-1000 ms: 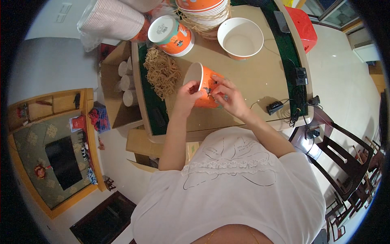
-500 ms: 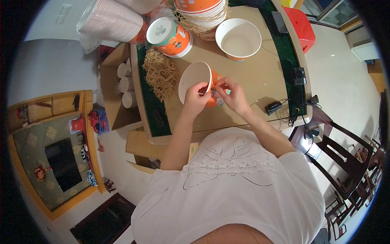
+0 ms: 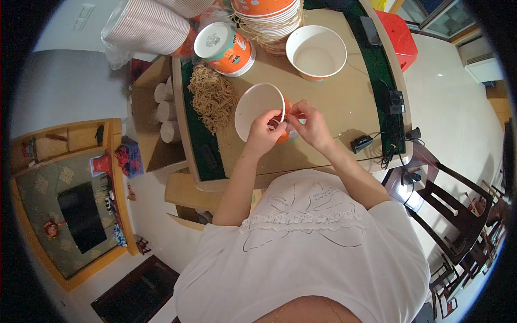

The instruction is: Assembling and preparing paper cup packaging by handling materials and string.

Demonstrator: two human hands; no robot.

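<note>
An orange paper bucket tilts over the tabletop, its mouth facing left. My left hand grips its rim; my right hand pinches closed at its outer side, on what I cannot tell. Tangled brown cords lie left, another bucket beyond.

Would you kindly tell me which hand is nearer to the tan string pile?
Left. The left hand, at the rim of the held paper bucket, is right of the tan string pile; the right hand is farther right, by the bucket's outside.
</note>
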